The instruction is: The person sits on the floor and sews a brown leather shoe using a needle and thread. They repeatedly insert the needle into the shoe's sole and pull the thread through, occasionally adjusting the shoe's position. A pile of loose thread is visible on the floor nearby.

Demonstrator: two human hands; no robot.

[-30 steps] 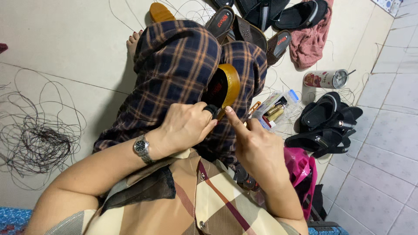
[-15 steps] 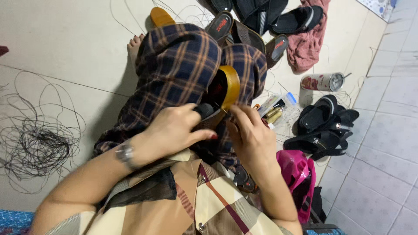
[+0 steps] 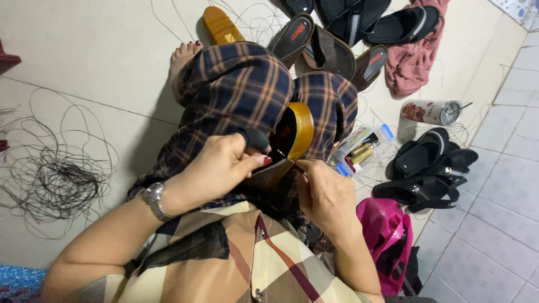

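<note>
Off to the right of my right-hand fingers (image 3: 306, 168) I see a small clear packet (image 3: 362, 150) lying flat on the floor — see-through plastic with blue corners, gold tubes and a red bit inside. Further right from those fingertips, well apart, a can (image 3: 431, 112) lies on its side: a cylinder with a white and red printed label and a silver end. Below and right of the same fingers, near my forearm, sits a bright pink plastic bag (image 3: 387, 233) — crumpled, with dark things in it. No signs or screens.

sandal (image 3: 292, 137) on lap, tumbler (image 3: 429, 112) right
</note>
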